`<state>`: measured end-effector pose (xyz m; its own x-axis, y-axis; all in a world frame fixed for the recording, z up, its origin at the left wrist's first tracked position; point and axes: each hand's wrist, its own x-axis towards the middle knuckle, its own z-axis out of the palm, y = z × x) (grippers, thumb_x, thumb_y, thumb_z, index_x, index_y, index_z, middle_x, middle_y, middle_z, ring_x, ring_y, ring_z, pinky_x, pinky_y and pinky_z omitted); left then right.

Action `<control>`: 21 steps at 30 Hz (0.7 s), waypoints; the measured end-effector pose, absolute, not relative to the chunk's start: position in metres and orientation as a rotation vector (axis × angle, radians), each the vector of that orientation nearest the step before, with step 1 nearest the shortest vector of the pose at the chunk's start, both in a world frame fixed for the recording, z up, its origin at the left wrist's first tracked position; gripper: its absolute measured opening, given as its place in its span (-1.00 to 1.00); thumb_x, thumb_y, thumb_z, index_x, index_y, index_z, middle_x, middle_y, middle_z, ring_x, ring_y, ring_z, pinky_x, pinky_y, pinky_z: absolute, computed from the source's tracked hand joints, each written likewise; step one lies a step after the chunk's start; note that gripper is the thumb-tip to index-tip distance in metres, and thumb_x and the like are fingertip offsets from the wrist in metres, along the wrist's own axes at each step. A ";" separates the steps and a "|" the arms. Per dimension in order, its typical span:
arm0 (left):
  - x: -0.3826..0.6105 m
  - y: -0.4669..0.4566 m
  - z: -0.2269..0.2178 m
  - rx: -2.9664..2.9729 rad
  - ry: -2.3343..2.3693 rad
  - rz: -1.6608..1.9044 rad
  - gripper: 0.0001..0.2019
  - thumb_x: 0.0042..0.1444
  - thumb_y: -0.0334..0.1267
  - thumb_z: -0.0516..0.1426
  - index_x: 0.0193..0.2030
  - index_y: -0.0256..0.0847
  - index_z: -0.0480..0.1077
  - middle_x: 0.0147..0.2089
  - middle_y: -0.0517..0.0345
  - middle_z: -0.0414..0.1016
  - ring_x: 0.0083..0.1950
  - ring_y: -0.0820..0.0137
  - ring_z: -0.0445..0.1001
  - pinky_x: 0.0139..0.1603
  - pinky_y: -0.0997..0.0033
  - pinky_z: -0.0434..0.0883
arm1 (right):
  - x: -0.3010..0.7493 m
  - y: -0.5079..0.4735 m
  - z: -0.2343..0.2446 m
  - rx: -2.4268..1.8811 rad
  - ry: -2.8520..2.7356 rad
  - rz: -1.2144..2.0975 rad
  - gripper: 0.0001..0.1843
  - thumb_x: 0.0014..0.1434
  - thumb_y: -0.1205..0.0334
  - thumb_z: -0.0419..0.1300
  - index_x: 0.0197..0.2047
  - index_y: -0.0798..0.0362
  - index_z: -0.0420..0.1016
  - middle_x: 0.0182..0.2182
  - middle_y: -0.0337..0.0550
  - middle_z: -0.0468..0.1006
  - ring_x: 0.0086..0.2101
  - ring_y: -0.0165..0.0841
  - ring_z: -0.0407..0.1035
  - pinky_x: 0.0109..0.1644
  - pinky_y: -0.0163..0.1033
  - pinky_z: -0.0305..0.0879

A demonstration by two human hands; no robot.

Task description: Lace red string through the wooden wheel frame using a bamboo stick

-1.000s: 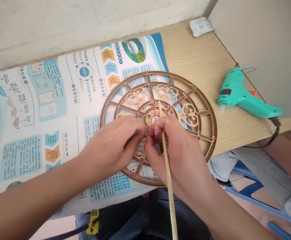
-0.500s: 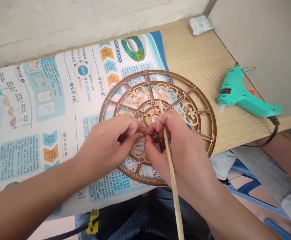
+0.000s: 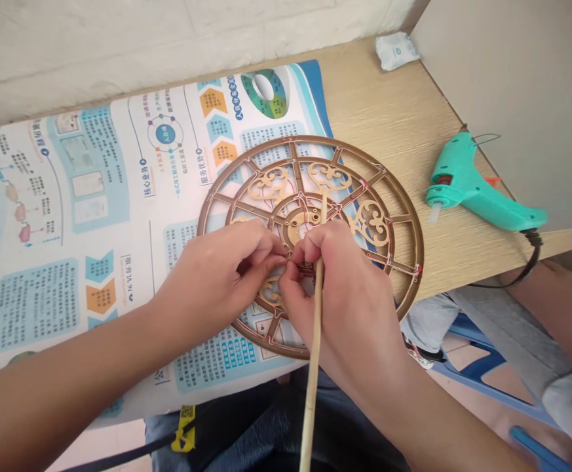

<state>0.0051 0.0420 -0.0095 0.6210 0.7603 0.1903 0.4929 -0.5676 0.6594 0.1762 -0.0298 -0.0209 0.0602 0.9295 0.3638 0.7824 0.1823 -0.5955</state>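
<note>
My right hand [image 3: 352, 288] closes around one wooden stick [image 3: 314, 334] while my left hand [image 3: 221, 272] pinches, contents hidden, over one round lattice frame [image 3: 293, 229] partly on one poster [image 3: 143, 196]. The stick's lower end has swung leftward.

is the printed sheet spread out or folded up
Spread out: the printed sheet lies open, its charts and text showing, with the round frame over part of it. Any fold underneath, I cannot tell.
</note>
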 end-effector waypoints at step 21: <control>0.005 0.045 -0.011 2.319 0.911 0.623 -0.68 0.36 -0.49 0.18 -0.32 -0.18 0.12 -0.19 0.36 0.56 -0.27 0.56 0.44 -0.33 0.48 0.29 | 0.186 -0.031 -0.009 -1.525 -1.731 0.483 -0.68 0.29 0.54 0.15 -0.23 -0.03 0.10 -0.32 -0.27 0.47 -0.37 -0.44 0.37 -0.27 -0.32 0.28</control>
<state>0.0050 0.0448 -0.0110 0.6606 0.7206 0.2106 0.4577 -0.6088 0.6480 0.1858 -0.0310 -0.0088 0.0074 0.9563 0.2925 0.6670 0.2132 -0.7139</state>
